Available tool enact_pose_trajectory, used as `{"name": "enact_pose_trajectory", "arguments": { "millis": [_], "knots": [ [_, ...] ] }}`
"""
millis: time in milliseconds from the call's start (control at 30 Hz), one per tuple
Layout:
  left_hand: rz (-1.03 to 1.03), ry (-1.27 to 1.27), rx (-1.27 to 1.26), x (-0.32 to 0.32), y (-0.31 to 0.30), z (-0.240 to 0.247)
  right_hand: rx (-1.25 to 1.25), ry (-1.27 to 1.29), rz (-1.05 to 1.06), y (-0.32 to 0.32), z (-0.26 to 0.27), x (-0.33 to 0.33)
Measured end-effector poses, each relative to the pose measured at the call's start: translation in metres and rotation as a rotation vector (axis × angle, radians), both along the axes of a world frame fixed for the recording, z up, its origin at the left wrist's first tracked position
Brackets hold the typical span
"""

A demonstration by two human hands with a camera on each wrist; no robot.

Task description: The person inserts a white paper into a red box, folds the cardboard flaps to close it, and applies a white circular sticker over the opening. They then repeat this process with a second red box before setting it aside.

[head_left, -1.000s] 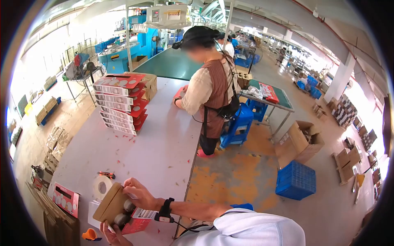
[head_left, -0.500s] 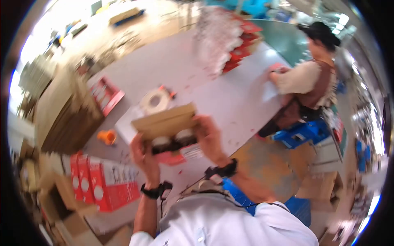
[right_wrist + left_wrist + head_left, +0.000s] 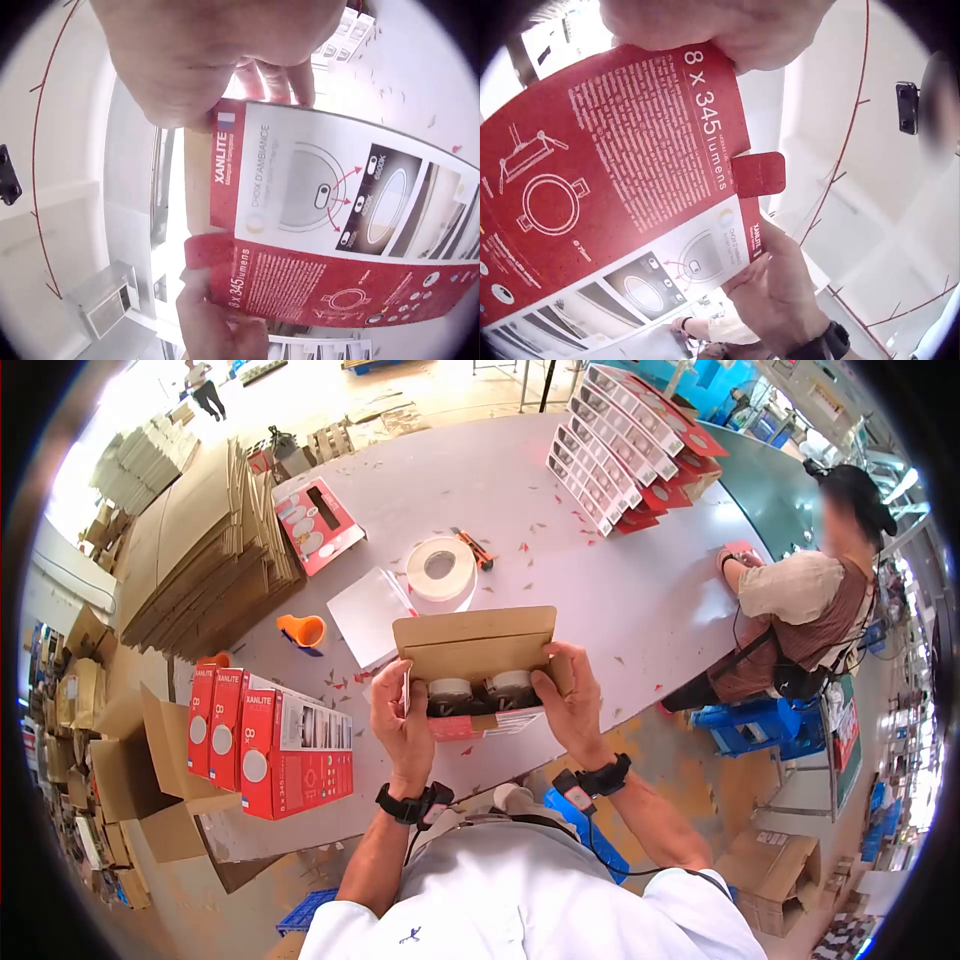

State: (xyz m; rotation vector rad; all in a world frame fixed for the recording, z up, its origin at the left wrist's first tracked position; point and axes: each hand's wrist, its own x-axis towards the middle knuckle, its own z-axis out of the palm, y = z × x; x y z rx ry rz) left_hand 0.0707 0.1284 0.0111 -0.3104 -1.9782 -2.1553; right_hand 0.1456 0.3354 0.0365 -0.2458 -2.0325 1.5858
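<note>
An open red-and-white carton [image 3: 455,729] is held up over the table's near side, its brown inner flap [image 3: 475,640] raised at the back. Two round grey-and-dark fittings [image 3: 450,692] show inside it. My left hand [image 3: 402,722] grips the carton's left end, thumb at the opening. On the other end my right hand [image 3: 574,705] holds it, fingers behind the flap. In the left wrist view the printed red face [image 3: 645,142] with a small tab [image 3: 759,175] is turned to the camera. The right wrist view shows its white picture side [image 3: 322,191].
Several closed red cartons [image 3: 300,760] stand at the left, by an open cardboard box [image 3: 165,760]. Behind are a tape roll [image 3: 422,585], cutter [image 3: 478,550], orange dispenser [image 3: 302,630], white sheets [image 3: 368,615] and flattened cardboard [image 3: 190,550]. A person [image 3: 815,595] works at the right.
The head view has swung left, bringing the standing cartons into view. The open carton, tilted before, is now level in front of me, still between both hands.
</note>
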Motion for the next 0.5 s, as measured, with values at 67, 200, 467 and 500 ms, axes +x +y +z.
{"name": "enact_pose_trajectory", "arguments": {
  "millis": [67,200,467,500],
  "knots": [
    [-0.027,0.006,-0.003,-0.003,-0.004,-0.001,-0.06,0.003,0.038,0.004,0.004,0.0],
    [-0.18,0.035,-0.004,-0.007,-0.019,-0.011,-0.045,0.06,0.118,0.012,-0.007,0.0],
    [-0.699,-0.129,0.103,-0.031,-0.065,-0.01,-0.407,-0.261,0.541,0.033,-0.004,0.006],
    [-0.746,-0.122,0.068,-0.034,-0.067,-0.01,-0.425,-0.354,0.607,0.038,0.002,0.006]
  ]
}}
